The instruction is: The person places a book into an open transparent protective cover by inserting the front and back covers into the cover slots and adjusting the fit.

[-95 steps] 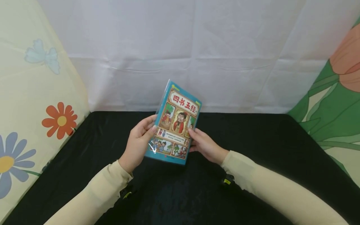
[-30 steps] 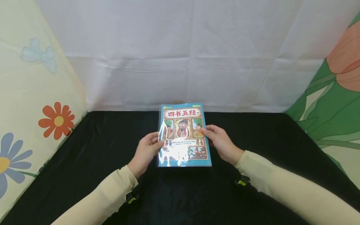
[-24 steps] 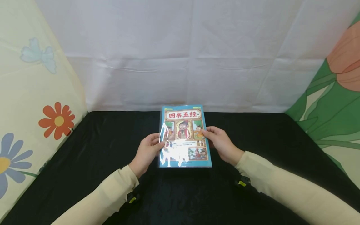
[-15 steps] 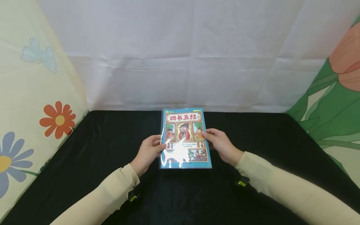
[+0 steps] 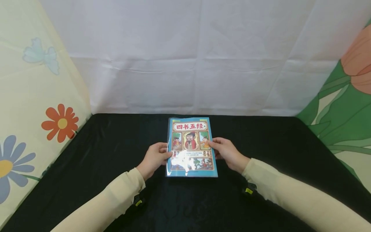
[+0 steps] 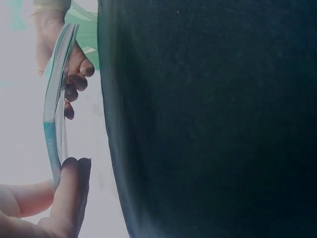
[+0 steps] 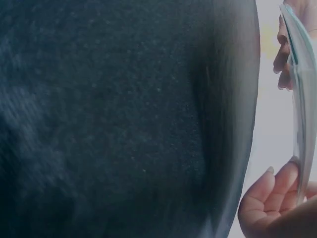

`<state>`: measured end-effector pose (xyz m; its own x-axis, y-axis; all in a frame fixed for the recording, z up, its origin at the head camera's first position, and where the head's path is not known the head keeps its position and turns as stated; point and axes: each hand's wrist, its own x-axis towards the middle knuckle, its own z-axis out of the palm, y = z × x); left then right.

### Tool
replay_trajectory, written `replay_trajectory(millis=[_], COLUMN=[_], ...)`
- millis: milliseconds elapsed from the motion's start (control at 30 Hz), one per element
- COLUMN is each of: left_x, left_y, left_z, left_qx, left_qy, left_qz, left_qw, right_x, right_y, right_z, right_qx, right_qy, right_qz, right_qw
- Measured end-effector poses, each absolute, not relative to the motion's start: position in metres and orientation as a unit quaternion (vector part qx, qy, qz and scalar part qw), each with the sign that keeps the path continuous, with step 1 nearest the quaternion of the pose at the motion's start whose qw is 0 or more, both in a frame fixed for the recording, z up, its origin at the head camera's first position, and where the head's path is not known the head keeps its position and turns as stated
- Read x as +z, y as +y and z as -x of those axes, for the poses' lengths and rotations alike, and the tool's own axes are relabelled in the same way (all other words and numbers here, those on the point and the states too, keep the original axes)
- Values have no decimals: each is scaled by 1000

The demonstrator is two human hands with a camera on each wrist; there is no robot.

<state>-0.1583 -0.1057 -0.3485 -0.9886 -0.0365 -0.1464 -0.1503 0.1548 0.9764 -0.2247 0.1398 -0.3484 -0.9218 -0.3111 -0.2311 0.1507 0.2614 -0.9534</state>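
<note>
A blue book (image 5: 190, 141) with cartoon figures and red title characters hangs between my hands in the head view. Clear plastic film covers it, and light glares off its lower part. My left hand (image 5: 153, 158) pinches the left edge, thumb on the cover and fingers behind. At the right edge my right hand (image 5: 229, 153) grips it the same way. The left wrist view shows the book (image 6: 59, 74) edge-on above the table surface, with fingers under it. From the right wrist, the book (image 7: 303, 99) also appears edge-on, with fingers of both hands beneath.
A black cloth covers the table (image 5: 185, 206). Behind it hangs a white curtain (image 5: 185, 58). Flower-printed cloth (image 5: 26, 96) borders the left side, and another printed panel (image 5: 345, 125) with green leaves borders the right.
The book was tilted and raised higher; it has straightened and come down towards the table, both hands lowering with it. In the last second it has sunk slightly and leaned flatter.
</note>
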Motion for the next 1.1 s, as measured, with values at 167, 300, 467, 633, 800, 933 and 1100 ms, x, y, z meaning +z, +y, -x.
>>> replay_trajectory(millis=[167, 300, 467, 633, 800, 933, 1100], left_x=[-351, -353, -355, -358, -359, -359, -360], left_y=[-107, -106, -105, -104, -102, -101, -100], left_z=[160, 162, 164, 167, 169, 170, 171], left_qx=[626, 611, 608, 598, 586, 579, 564], left_qy=[774, 785, 785, 792, 799, 803, 812], left_qz=[73, 78, 81, 85, 95, 99, 104], left_qw=[57, 68, 84, 88, 95, 98, 106], right_x=[-350, -352, -354, -356, -360, -362, -363], right_y=[139, 139, 138, 138, 138, 139, 138], right_z=[223, 224, 225, 226, 227, 229, 232], right_qx=[-593, -588, -582, -571, -560, -553, -534], right_qy=[778, 781, 784, 788, 793, 796, 804], right_qz=[44, 36, 32, 26, 19, 17, 22], right_qw=[202, 209, 215, 229, 239, 245, 262])
